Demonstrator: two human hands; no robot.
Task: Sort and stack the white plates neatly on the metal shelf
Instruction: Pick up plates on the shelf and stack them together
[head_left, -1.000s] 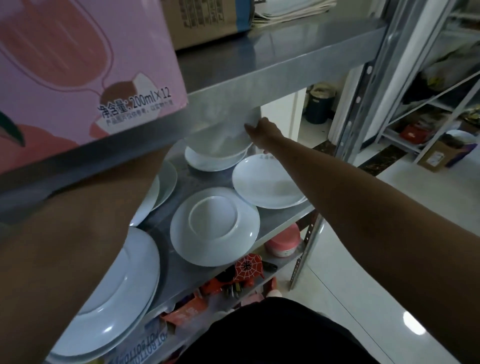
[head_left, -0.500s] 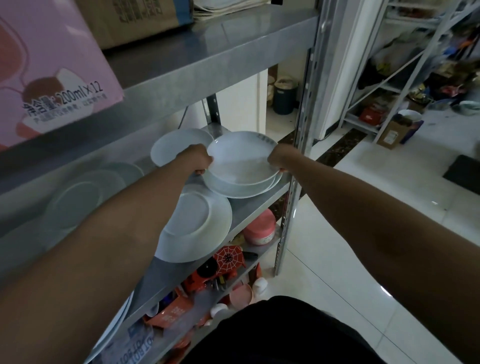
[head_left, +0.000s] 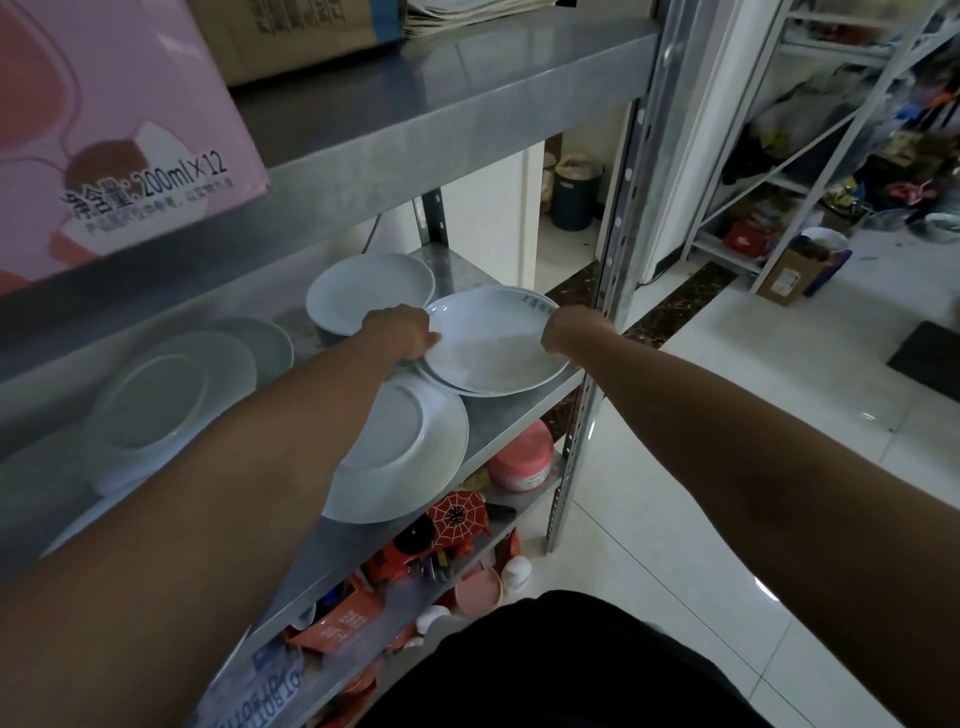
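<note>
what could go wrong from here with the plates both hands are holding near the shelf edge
1. The held plates, gripped by the left hand and right hand, sit at the shelf's front right corner, close to the edge; a slip could send them to the tile floor.
2. They overlap the rim of the upside-down plate, so they may rest tilted and slide.

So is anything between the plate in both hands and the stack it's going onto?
Nothing visible. The plate, held by the left hand and right hand, sits right over the stack at the shelf's right end.
</note>
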